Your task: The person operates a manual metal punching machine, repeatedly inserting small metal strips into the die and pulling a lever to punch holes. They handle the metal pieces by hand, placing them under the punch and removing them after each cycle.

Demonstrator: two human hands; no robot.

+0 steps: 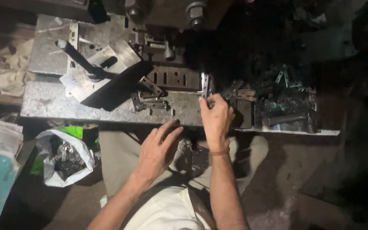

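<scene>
Dim workshop, steel bench (47,102) under a press die (171,79). My right hand (216,117) is at the die's right edge, fingers (205,102) pinched on a small bent metal strip (205,85) standing upright at the slotted plate. Right wrist straight, forearm reaching up from my lap. My left hand (158,149) hovers just below the bench edge, fingers spread, holding nothing, palm down. Pile of loose metal parts (284,106) sits just right of my right fingers; white bag of pieces (64,157) well left of the left hand. Best bet: keep the pinch low on the strip, seat it square against the plate, fingertips out of the die.
</scene>
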